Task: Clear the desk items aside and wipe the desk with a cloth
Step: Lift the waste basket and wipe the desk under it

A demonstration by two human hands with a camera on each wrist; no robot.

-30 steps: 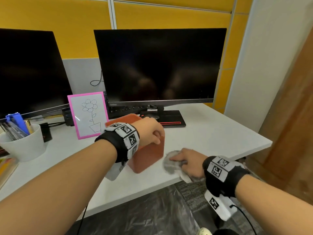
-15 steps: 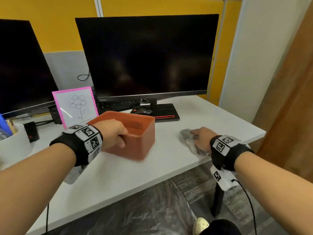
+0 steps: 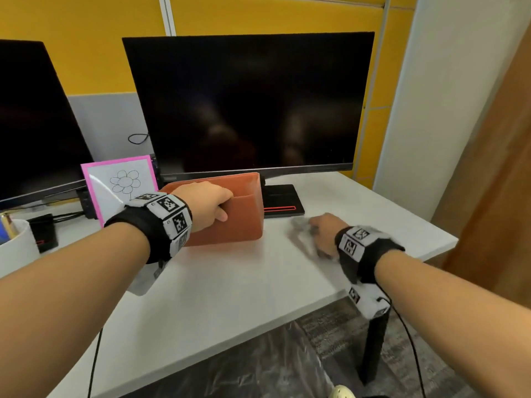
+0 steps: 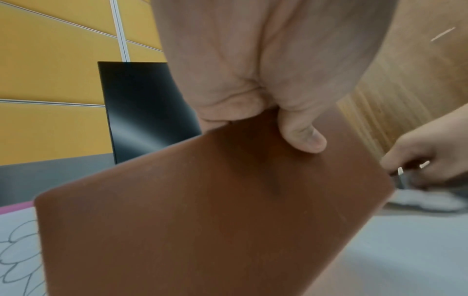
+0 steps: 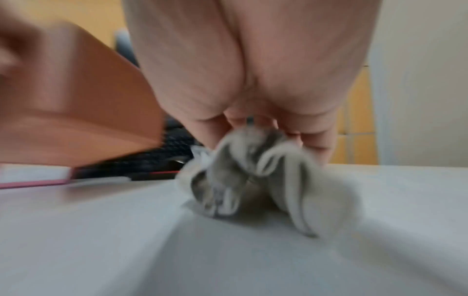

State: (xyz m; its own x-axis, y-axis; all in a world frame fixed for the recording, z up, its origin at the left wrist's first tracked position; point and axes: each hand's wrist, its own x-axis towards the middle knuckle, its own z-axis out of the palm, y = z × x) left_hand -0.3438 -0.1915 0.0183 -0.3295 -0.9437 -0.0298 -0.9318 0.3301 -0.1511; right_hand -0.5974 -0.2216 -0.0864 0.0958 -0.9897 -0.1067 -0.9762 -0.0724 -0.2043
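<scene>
Left hand (image 3: 205, 203) grip clamped on near wall of orange box (image 3: 230, 225), thumb outside, box tilted off worktop (image 3: 230, 288), just in front of monitor. Right hand (image 3: 323, 232) grip bunched on grey cloth (image 5: 253, 170), pressed to worktop beside box

Risks: box slipping from 1-handed pinch; box knocking drawing card (image 3: 120, 182); cloth snagging monitor base (image 3: 283, 199)

Count: 1 box, 1 cloth, 2 monitors, 1 card, 1 white cup (image 3: 17, 248)

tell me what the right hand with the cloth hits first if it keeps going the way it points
Probably the black monitor base: the right hand presses the grey cloth on the desk, pointing at it. Depth is uncertain.
</scene>
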